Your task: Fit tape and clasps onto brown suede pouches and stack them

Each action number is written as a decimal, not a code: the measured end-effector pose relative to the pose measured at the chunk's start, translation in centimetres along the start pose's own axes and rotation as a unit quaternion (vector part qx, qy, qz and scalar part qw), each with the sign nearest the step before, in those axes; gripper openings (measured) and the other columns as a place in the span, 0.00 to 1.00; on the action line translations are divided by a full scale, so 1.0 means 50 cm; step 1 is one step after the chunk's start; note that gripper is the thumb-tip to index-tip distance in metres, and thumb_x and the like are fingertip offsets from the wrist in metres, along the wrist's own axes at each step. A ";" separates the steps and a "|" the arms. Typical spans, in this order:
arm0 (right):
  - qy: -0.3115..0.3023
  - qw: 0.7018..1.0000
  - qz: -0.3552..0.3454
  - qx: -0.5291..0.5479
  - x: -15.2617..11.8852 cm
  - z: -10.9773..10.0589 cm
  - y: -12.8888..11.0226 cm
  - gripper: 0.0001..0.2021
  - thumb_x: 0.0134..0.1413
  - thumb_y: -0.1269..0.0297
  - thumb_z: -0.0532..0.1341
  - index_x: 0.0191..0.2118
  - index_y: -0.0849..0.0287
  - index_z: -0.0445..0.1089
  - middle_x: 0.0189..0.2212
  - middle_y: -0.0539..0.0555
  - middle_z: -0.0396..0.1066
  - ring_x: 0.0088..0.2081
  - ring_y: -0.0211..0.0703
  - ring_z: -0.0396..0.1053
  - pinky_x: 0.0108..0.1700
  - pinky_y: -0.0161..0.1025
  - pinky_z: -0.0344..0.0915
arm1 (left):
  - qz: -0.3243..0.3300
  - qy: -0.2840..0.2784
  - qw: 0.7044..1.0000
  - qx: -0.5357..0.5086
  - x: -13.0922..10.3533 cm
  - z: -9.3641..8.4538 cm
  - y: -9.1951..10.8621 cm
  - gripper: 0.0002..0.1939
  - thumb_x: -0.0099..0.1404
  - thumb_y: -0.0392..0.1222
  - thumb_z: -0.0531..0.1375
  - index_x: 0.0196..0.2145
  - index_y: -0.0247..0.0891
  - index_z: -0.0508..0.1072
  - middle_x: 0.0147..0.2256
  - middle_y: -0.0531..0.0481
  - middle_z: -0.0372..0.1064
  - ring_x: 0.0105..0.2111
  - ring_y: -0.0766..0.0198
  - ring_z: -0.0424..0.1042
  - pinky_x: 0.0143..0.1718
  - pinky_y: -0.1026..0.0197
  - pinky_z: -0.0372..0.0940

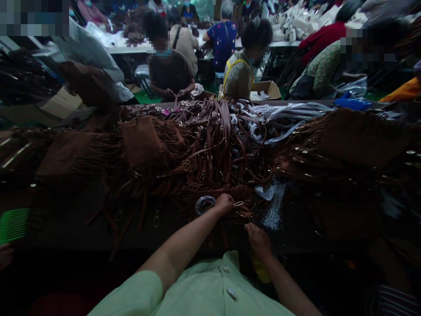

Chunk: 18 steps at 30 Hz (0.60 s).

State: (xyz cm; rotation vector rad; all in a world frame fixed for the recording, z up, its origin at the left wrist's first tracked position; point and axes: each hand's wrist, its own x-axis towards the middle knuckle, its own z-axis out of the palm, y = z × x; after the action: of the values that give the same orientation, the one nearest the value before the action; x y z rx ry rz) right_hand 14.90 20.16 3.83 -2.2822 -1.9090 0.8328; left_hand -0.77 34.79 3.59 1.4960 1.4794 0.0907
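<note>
My left hand (225, 204) is closed, its fingertips at a gold-coloured metal clasp (238, 203) on a brown fringed bag (210, 193). Just below and to its right, my right hand (259, 239) pinches at another metal clasp (251, 218) at the bag's near edge. The fingers partly hide both clasps. Beside my left wrist lies a shiny round roll (204, 205), maybe tape. A bundle of thin white strips (275, 206) rests right of the bag. Beyond it are heaped brown straps with metal clasps (223, 149).
Fringed brown bags (141, 140) are piled left, and more bags (365, 136) lie right. At the left edge, another person's hand (5, 255) is by a green comb (15, 224). Several people sit or stand across the table; a cardboard box (272, 90) is behind it.
</note>
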 end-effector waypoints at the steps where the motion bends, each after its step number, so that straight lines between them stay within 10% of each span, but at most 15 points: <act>1: 0.011 1.000 0.005 -0.017 -0.001 -0.010 -0.001 0.18 0.65 0.59 0.45 0.33 0.58 0.68 0.27 0.53 0.70 0.27 0.36 0.67 0.28 0.33 0.51 | 0.001 0.000 1.000 -0.008 0.003 0.002 -0.004 0.08 0.47 0.39 0.66 0.29 0.38 0.78 0.28 0.51 0.73 0.30 0.65 0.70 0.30 0.67 0.60; 10: 0.113 0.992 -0.013 -0.049 0.016 -0.153 0.021 0.11 0.60 0.61 0.50 0.34 0.57 0.68 0.33 0.55 0.70 0.31 0.40 0.68 0.32 0.36 0.57 | 0.006 0.031 0.990 -0.134 0.031 0.027 -0.030 0.06 0.53 0.37 0.61 0.30 0.33 0.75 0.28 0.50 0.72 0.29 0.67 0.68 0.30 0.68 0.60; 15: 0.166 0.970 -0.015 0.175 0.082 -0.153 -0.004 0.16 0.54 0.52 0.54 0.34 0.58 0.72 0.35 0.56 0.73 0.37 0.43 0.70 0.41 0.39 0.63 | 0.076 0.068 0.987 -0.127 0.012 0.029 -0.018 0.07 0.57 0.39 0.58 0.33 0.35 0.72 0.30 0.54 0.70 0.31 0.69 0.67 0.32 0.69 0.59; 18: 0.146 0.908 0.058 0.389 0.131 -0.126 -0.036 0.21 0.44 0.47 0.61 0.35 0.61 0.73 0.33 0.57 0.74 0.35 0.46 0.71 0.39 0.41 0.67 | 0.122 0.060 0.975 -0.173 0.009 0.034 -0.007 0.07 0.57 0.38 0.57 0.33 0.35 0.71 0.28 0.55 0.68 0.29 0.70 0.65 0.31 0.69 0.58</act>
State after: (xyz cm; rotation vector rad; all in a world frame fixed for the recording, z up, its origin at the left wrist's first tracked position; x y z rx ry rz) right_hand 16.58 28.49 7.48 -1.8721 -1.0430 0.9639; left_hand 0.23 34.11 2.24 1.3936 1.2877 0.5678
